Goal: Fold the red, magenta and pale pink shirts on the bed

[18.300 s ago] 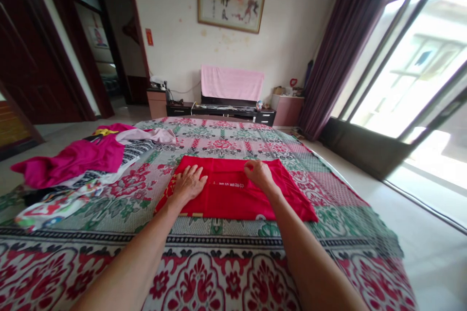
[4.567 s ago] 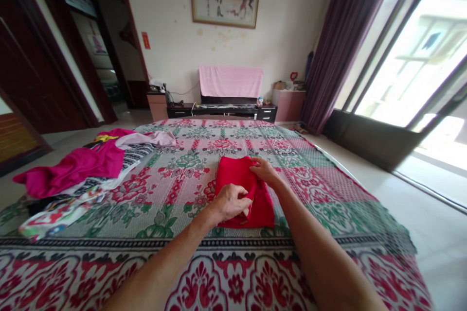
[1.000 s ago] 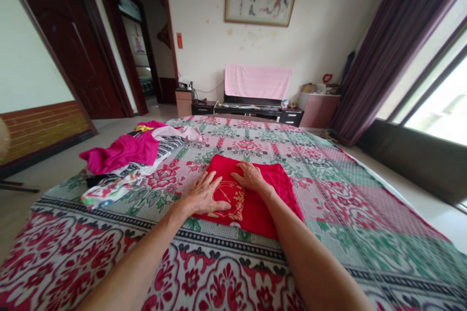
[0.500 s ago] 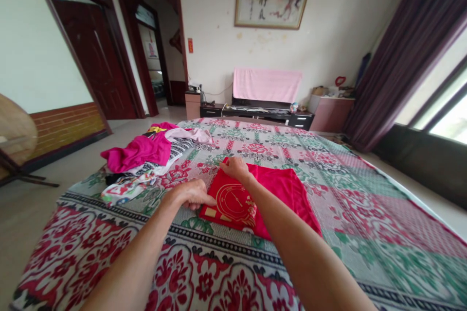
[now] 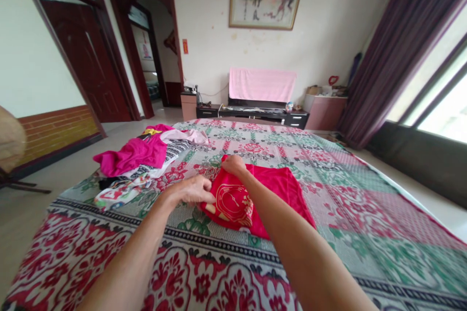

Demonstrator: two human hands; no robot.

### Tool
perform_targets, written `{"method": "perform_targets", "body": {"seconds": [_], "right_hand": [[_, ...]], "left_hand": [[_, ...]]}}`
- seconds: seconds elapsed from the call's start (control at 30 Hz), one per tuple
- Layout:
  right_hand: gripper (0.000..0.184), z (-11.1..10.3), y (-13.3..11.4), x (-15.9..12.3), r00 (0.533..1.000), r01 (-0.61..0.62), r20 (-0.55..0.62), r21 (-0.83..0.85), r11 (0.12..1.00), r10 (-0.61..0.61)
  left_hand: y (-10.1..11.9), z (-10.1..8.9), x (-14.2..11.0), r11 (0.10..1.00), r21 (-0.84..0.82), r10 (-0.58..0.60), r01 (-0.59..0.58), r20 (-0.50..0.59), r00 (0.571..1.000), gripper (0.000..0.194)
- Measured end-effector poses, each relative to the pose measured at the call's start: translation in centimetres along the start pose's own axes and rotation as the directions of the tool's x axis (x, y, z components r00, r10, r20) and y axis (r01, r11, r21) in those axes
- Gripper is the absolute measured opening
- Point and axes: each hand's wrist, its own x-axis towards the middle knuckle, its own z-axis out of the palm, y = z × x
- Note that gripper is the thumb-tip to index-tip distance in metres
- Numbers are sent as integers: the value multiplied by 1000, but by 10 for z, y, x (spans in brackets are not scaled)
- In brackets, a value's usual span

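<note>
Left hand (image 5: 194,190) and right hand (image 5: 234,165) pinch red gold-printed fabric (image 5: 232,202)
Red-green floral woven cover (image 5: 361,214) lies beneath; white wall (image 5: 328,24) stands beyond.

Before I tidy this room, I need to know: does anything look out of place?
The clothes pile, left of the red cloth, looks untidy, heaped and rumpled. Faint yellowish marks also blemish the wall below the framed picture.
</note>
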Motion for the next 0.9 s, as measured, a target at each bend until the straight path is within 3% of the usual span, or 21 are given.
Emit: {"method": "perform_targets", "body": {"seconds": [0.07, 0.13, 0.27, 0.4, 0.5, 0.63, 0.77, 0.9], "right_hand": [[17, -14, 11, -1, 1000, -7, 4, 48, 999, 7], [23, -31, 22, -5, 1000, 1, -6, 208, 978, 1], [31, -69, 51, -18, 1000, 0, -15, 670, 742, 14], [35, -97, 92, -32, 999, -1, -33, 776, 630, 42], [34, -107, 127, -44, 995, -45, -22, 770, 636, 97], [26, -106, 163, -58, 971, -125, -70, 665, 736, 228], [18, -97, 183, -68, 940, -213, -124, 519, 828, 319], [31, -92, 194, -69, 933, -205, -179, 445, 872, 311]], "left_hand": [[12, 2, -5, 987, -110, 116, -117, -15, 993, 18], [27, 6, -7, 951, -233, 203, -203, -27, 979, 18], [59, 22, 0, 868, -359, 351, -343, -45, 935, 18], [88, 46, 16, 843, -343, 415, -414, -75, 907, 18], [103, 71, 28, 856, -306, 409, -417, -93, 908, 19], [114, 106, 46, 881, -214, 404, -422, -125, 906, 26], [117, 132, 57, 903, -101, 407, -417, -110, 907, 29], [117, 143, 60, 907, -26, 418, -421, -76, 905, 32]]}}
